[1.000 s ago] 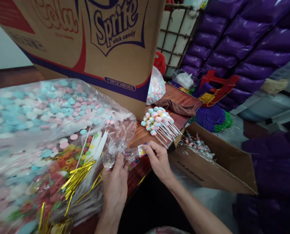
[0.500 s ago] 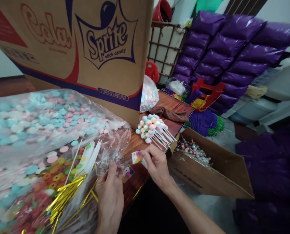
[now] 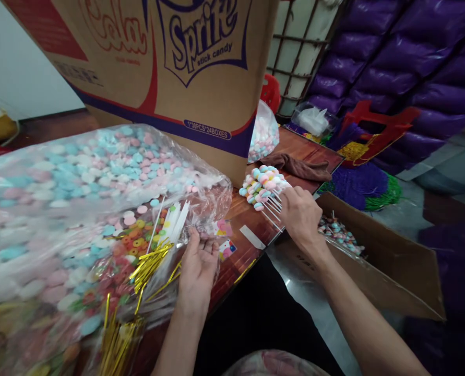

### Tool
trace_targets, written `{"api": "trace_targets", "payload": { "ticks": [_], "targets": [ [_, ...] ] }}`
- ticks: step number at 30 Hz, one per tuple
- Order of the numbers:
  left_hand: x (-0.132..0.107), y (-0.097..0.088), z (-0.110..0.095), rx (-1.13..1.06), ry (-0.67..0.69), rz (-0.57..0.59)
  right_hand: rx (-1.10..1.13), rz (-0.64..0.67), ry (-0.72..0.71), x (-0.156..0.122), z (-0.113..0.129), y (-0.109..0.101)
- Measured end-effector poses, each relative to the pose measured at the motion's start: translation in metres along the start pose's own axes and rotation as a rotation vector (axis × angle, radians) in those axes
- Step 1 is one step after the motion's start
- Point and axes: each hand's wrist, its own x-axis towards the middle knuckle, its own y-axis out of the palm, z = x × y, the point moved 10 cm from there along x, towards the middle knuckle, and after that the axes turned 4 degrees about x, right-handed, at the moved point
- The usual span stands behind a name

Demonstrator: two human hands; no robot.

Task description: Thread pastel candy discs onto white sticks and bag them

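Observation:
My left hand (image 3: 199, 263) is closed around a small clear plastic bag (image 3: 209, 230), whose printed end shows beyond the fingers. My right hand (image 3: 300, 211) has its fingers bent together at the stick ends of a pile of candy sticks (image 3: 261, 183). Its fingertips are partly hidden, and they appear to pinch one or more sticks. Round pastel candies are threaded on the white sticks. Between the hands, a white paper strip (image 3: 252, 237) and a small colourful card (image 3: 227, 249) lie on the wooden table (image 3: 238, 214).
A large carton (image 3: 169, 104) stands behind. Big clear bags of pastel candies (image 3: 110, 162) cover the left, with gummy rings (image 3: 138, 235), white sticks (image 3: 176, 222) and gold twist ties (image 3: 150, 263). A brown cloth (image 3: 298, 166) lies at the back; an open box (image 3: 381, 261) stands right, below the table.
My right hand has gone from beside the left hand to the candy sticks. The white strip now lies on the table. My left hand keeps the bag; the view has shifted.

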Motion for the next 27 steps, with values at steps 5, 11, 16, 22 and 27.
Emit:
{"api": "trace_targets", "payload": {
  "ticks": [5, 11, 16, 22, 27],
  "targets": [
    [0.004, -0.004, -0.003, -0.003, -0.044, -0.047, 0.554, -0.044, -0.005, -0.039, 0.004, -0.035],
    [0.007, -0.005, -0.005, 0.024, -0.031, -0.061, 0.777, 0.016, -0.016, -0.076, 0.018, -0.047],
    [0.006, -0.005, -0.005, 0.045, 0.004, -0.022, 0.683, 0.008, -0.136, -0.077, 0.016, -0.052],
    [0.008, 0.002, -0.022, 0.138, 0.236, 0.098, 0.647, 0.061, -0.228, -0.074, 0.018, -0.055],
    [0.002, 0.017, -0.035, 0.235, 0.419, 0.222, 0.793, 0.247, -0.126, -0.081, 0.020, -0.031]
  ]
}}
